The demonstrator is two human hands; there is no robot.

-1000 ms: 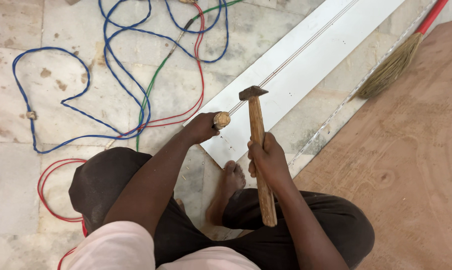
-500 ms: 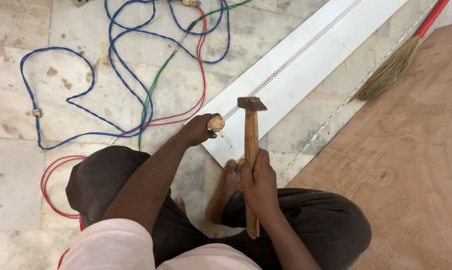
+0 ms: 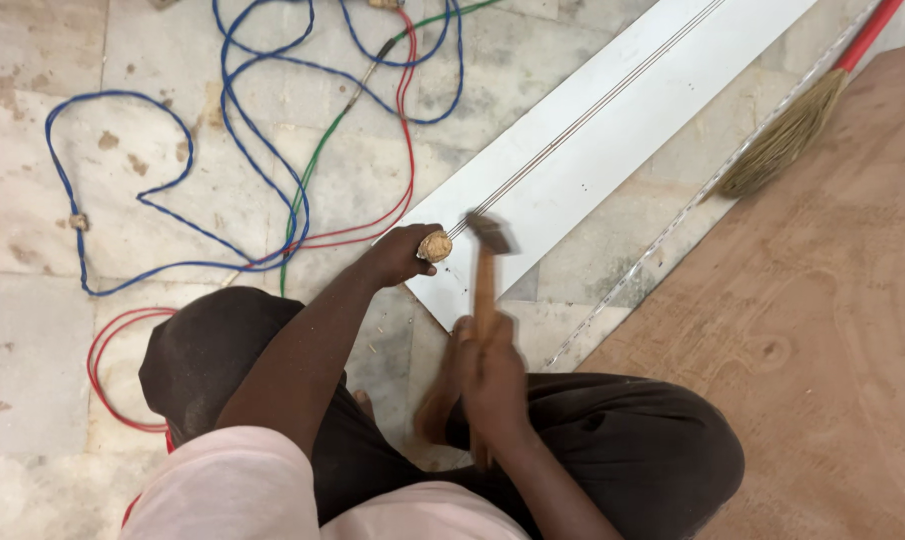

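Note:
My left hand (image 3: 401, 255) is closed around a tool with a round wooden handle end (image 3: 435, 246), held upright at the near corner of a long white panel (image 3: 613, 140) lying on the floor. My right hand (image 3: 491, 375) grips the wooden shaft of a hammer (image 3: 486, 275). The hammer's dark head (image 3: 491, 232) is blurred and sits just right of the wooden handle end, over the panel's grooved line. I sit on the floor with dark trousers, a bare foot beside the panel's corner.
Blue (image 3: 173, 190), red (image 3: 405, 150) and green (image 3: 318, 160) cables loop over the stone tiles to the left. A broom (image 3: 793, 130) with a red handle lies at the upper right. A plywood sheet (image 3: 803, 330) covers the floor on the right.
The hammer has swung left and down toward the wooden handle end in my left hand; my right hand moved down and left. The left hand stays in place.

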